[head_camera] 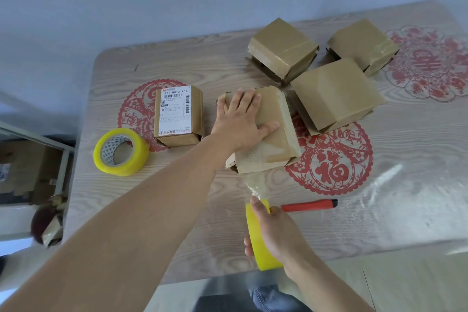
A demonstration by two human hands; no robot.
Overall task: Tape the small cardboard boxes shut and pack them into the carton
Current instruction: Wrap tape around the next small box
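Head view: left hand (240,119) lies flat, fingers straight, pressing the small cardboard box (268,139) at tabletop (177,197) centre. Right hand (276,230) has its grip clamped on the yellow tape roll (258,248); a clear strip runs to the box.

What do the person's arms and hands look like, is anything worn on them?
Both are bare. The left hand and right hand show no gloves, rings or watch, and both forearms are uncovered, with no sleeve in view. Blue fabric shows at the bottom edge, probably trousers.
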